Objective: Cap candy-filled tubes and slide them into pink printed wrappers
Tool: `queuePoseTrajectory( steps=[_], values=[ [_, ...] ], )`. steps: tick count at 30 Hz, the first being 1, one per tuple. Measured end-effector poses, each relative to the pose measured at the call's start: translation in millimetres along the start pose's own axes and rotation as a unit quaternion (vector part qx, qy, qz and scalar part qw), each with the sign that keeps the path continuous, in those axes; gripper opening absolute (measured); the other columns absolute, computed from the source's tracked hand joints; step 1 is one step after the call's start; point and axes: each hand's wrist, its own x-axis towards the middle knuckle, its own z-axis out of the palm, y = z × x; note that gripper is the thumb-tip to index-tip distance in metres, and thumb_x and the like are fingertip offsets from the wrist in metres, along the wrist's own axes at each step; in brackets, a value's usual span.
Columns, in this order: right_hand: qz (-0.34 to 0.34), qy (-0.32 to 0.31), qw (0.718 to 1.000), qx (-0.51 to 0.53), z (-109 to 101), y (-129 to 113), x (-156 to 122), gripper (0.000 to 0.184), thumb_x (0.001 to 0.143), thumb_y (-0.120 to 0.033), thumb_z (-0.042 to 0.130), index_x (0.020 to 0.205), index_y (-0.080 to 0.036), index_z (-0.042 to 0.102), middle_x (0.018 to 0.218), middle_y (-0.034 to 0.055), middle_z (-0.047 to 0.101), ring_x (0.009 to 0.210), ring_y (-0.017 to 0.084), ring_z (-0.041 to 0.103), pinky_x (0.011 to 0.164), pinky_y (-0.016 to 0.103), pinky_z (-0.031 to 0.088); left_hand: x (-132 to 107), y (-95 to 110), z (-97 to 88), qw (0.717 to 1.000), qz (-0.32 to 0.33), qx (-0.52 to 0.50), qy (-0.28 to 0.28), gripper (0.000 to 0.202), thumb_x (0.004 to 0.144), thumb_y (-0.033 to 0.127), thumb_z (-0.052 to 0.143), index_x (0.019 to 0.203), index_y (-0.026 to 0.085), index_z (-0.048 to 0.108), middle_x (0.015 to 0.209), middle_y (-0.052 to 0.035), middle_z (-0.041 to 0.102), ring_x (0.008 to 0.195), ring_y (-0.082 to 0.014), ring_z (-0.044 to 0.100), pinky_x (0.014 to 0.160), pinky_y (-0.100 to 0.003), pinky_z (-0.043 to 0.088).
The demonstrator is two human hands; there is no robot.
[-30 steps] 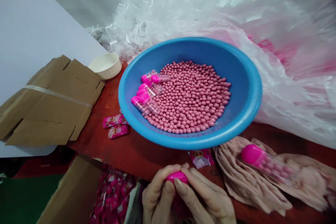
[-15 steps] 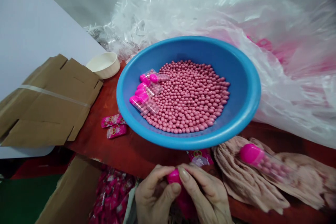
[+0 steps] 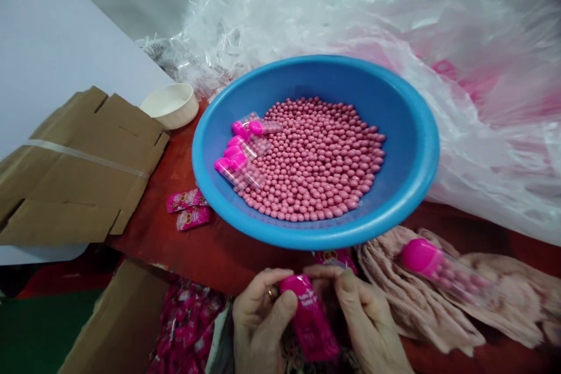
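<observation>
Two-handed, working below the blue basin (image 3: 315, 238): with the left hand (image 3: 258, 324), pinching a pink packet (image 3: 312, 327) between thumb and bent fingers (image 3: 265, 285) near its upper end; with the right hand (image 3: 370, 324), spreading thumb and forefinger apart, seemingly gripping nothing. Slanting the packet lengthwise from upper left to lower right, holding it nearer the left.

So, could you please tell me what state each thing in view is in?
Pink packet: tilted, pinched in the left hand
Blue basin: upright, partly filled with pink balls
Small tubes in the basin: capped, lying
Tube on the cloth: capped, lying, balls inside
Cloth: crumpled
White bowl: upright, open-topped
Cardboard bundle: folded flat, strapped
Cardboard box: open, packets inside
Packets beside the basin: lying flat
</observation>
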Motion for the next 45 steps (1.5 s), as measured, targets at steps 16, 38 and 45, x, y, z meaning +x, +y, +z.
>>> queuePoseTrajectory(
  steps=[16, 38, 45],
  values=[
    [-0.154, -0.042, 0.949, -0.272, 8, 22, -6, 0.038, 0.082, -0.047, 0.067, 0.112, -0.023, 0.072, 0.103, 0.0064, 0.078, 0.092, 0.022, 0.073, 0.081, 0.028, 0.058, 14, 25, -16.6, 0.994, -0.019, 0.107, -0.017, 0.013, 0.071, 0.029, 0.079, 0.077, 0.018, 0.076, 0.067, 0.0014, 0.069, 0.062, -0.0117, 0.057, 0.060, -0.018, 0.047],
    [-0.114, -0.073, 0.983, -0.127, 9, 24, -2, 0.025, 0.095, -0.033, 0.046, 0.103, -0.017, 0.064, 0.066, 0.0001, 0.070, 0.053, 0.012, 0.067, 0.054, 0.019, 0.052, 34, 40, -32.8, 0.973, 0.088, -0.035, 0.208, 0.014, 0.062, 0.026, 0.084, 0.073, 0.020, 0.078, 0.068, 0.0029, 0.076, 0.056, -0.0080, 0.065, 0.055, -0.013, 0.054],
    [-0.219, 0.013, 0.936, -0.274, -12, 16, -3, 0.019, 0.092, -0.027, 0.055, 0.099, -0.018, 0.070, 0.071, 0.0019, 0.074, 0.053, 0.013, 0.068, 0.051, 0.018, 0.056, 71, 76, -48.2, 0.929, 0.244, 0.060, 0.271, 0.020, 0.063, 0.022, 0.083, 0.081, 0.019, 0.076, 0.068, 0.0060, 0.072, 0.050, -0.0071, 0.059, 0.049, -0.016, 0.051]
  ],
)
